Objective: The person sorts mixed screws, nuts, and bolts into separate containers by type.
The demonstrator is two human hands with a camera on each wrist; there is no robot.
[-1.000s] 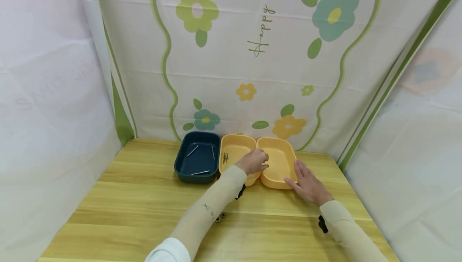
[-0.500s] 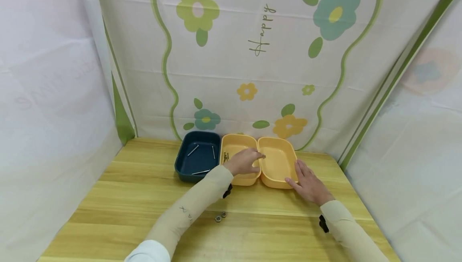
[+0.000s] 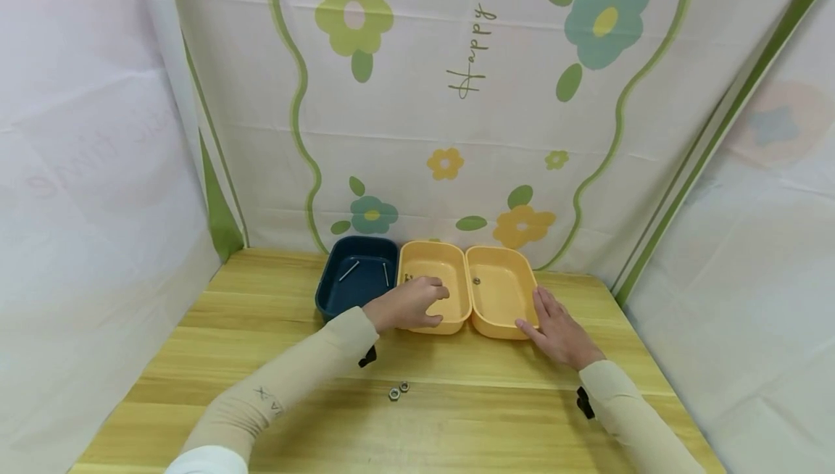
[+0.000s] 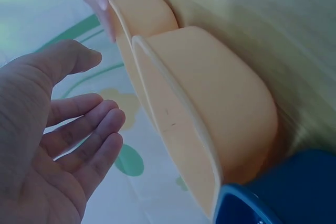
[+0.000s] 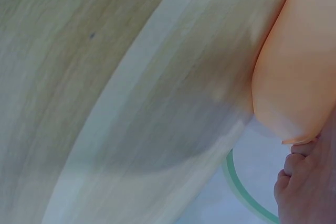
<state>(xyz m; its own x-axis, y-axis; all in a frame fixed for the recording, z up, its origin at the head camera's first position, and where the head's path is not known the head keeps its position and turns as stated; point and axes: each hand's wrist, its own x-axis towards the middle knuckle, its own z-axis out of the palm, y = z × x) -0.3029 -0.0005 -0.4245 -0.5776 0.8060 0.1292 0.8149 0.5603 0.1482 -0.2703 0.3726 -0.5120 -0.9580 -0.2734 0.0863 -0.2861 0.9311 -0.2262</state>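
Observation:
My left hand (image 3: 411, 304) hovers over the near part of the middle yellow bin (image 3: 433, 248), thumb and fingers apart with nothing between them; the left wrist view shows the bare palm. Inside the right yellow bin (image 3: 505, 307) lies a small nut (image 3: 477, 281), near its left wall. My right hand (image 3: 561, 333) rests against that bin's near right corner, fingers fairly straight along the side and thumb at the front rim. Small brass-coloured screws (image 3: 407, 278) lie in the middle bin, partly hidden by the left hand.
On the left stands a dark blue bin (image 3: 333, 282) with long silver screws (image 3: 349, 271) in it, side by side with the yellow ones. Two nuts (image 3: 394, 393) lie on the wooden table (image 3: 496, 416) in front. A flowered cloth (image 3: 391, 119) hangs close behind the bins.
My left hand has let go of a nut, which now lies in the right bin, and has drawn back leftward over the middle bin. The right hand has stayed at its corner.

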